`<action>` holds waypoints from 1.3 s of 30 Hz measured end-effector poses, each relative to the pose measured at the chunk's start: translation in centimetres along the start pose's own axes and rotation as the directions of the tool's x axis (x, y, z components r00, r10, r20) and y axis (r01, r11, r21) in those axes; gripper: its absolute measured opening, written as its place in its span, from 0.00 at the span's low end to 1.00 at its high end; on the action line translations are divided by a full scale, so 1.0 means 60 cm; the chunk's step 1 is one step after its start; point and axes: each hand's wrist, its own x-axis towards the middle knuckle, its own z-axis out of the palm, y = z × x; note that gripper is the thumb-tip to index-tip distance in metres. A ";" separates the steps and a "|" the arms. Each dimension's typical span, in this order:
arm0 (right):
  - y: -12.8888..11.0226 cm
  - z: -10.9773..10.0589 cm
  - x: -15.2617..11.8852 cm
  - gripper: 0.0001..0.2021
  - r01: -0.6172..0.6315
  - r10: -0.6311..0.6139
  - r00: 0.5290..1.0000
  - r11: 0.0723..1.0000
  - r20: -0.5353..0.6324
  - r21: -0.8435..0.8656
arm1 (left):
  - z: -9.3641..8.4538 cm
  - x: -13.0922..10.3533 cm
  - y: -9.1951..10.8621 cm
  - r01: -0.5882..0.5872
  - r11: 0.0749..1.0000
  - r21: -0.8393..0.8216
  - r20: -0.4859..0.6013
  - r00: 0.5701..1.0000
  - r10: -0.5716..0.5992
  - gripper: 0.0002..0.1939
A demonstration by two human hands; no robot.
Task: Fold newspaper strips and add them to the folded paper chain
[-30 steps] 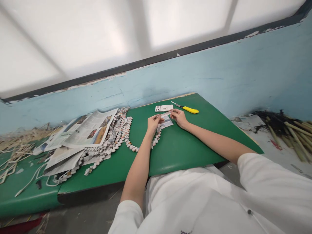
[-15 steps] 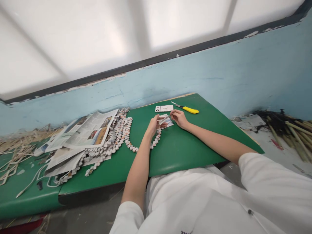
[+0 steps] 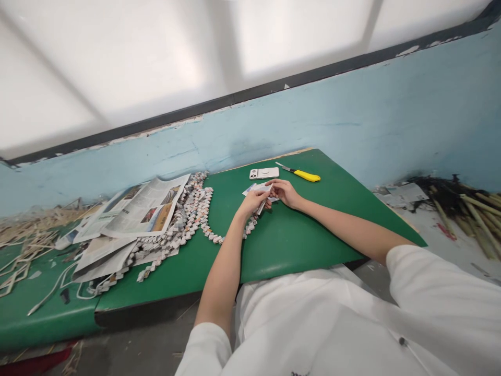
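Between both hands is a narrow folded paper strip [image 3: 261,207], tilted down toward me. My left hand [image 3: 253,202] is closed on its near side, and my right hand [image 3: 284,193] pinches its upper end. Fingers hide part of the strip. Flat on the table behind the hands lies a piece of printed paper [image 3: 250,189]. A zigzag chain of folded newspaper [image 3: 213,238] curves from the left and passes behind my left forearm, its end close to my left hand; whether it touches the hand I cannot tell.
Beyond the hands lie a white phone [image 3: 264,173] and a yellow-handled knife [image 3: 307,175] on the green table [image 3: 297,245]. At left are newspaper sheets [image 3: 144,209], more woven paper chains [image 3: 188,224] and a white cable [image 3: 50,297]. Bamboo poles [image 3: 479,219] lie on the floor at right.
My hands have come together around the strip, the right moving slightly left and down. The strip has turned from slanting up to the right to a steeper angle.
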 end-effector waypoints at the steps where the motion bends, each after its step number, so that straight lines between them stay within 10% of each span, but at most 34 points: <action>1: 0.001 0.000 0.000 0.14 -0.014 0.014 1.000 1.000 0.010 0.016 | 0.000 0.000 -0.001 -0.007 1.000 0.005 -0.007 1.000 0.007 0.15; 39: 0.007 -0.004 0.012 0.21 0.038 -0.041 0.998 0.996 -0.049 -0.076 | -0.002 0.009 -0.014 -0.030 0.995 0.092 -0.048 0.998 0.035 0.19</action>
